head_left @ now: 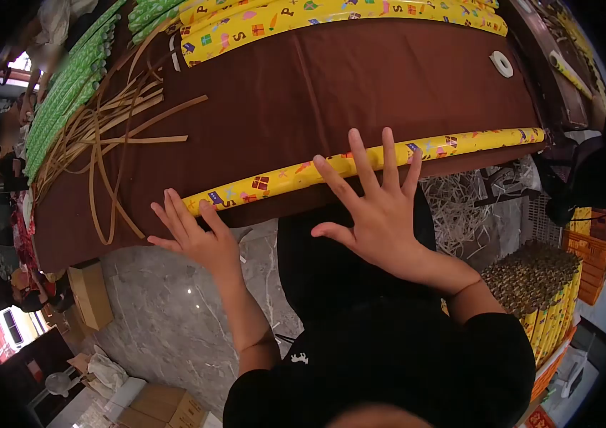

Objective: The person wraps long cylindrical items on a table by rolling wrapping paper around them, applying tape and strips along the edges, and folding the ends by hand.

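Slim yellow tube of glossy paper, printed with coloured gift motifs and letters (267, 183): one, lying lengthwise along the near edge of the bench (246, 107), slanting from centre left up to the right of the frame. The bench wears a smooth dark-brown cover.

Left hand (199, 239): palm down at the tube's left end, grip splayed, fingers fanned apart; how firmly it presses cannot be told.

Right hand (381, 217): palm down across the middle of the tube, grip splayed wide, fingers reaching beyond its far side; contact with the paper cannot be told for certain.

Larger yellow printed rolls (345, 21): several, stacked along the top of the frame.

Green patterned paper rolls (74, 93): a pile, upper left.

Flat tan-brown strips (117, 135): a loose tangle, left part of the bench, beside the green rolls.

White ring-shaped roll of tape (502, 63): one, upper right of the bench.

Pale shredded strips (452, 207): a heap, right of centre, below the bench edge.

Upright bundle of yellow tubes with brownish ends (552, 328): lower right, near an orange plastic crate (592, 257).

Brown cardboard box (91, 292): lower left, on the grey marbled floor (174, 307).
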{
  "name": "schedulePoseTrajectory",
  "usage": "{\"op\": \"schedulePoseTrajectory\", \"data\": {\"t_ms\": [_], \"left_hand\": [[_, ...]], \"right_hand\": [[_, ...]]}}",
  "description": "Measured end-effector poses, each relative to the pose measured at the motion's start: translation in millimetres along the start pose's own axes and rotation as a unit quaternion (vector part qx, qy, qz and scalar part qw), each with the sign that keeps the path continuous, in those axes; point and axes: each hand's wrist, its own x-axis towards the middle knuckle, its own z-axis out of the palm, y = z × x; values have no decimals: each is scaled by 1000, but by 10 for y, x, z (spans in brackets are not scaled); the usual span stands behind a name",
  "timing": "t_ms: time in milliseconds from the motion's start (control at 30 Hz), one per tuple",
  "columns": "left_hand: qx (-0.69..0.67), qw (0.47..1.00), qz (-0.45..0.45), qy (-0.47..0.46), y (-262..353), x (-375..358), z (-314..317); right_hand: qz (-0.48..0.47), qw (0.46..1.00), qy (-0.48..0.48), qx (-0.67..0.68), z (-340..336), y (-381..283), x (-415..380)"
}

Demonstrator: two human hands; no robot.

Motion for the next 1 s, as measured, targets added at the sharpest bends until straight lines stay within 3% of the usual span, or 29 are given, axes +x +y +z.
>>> {"op": "schedulePoseTrajectory", "data": {"t_ms": [233, 367, 467, 567, 1000], "left_hand": [[45, 998, -44, 4, 251, -12, -12], [-42, 999, -6, -35, 737, 3, -63], [-72, 989, 85, -93, 952, 42, -13], [-17, 986, 113, -120, 957, 68, 31], [-19, 984, 118, -136, 951, 87, 3]], "right_hand": [[-30, 999, 13, 38, 211, -51, 115], [-32, 998, 42, 29, 287, -64, 113], [-46, 998, 48, -10, 382, -21, 92], [-32, 999, 14, 34, 242, 4, 56], [-1, 1000, 10, 16, 211, 225, -85]]}}
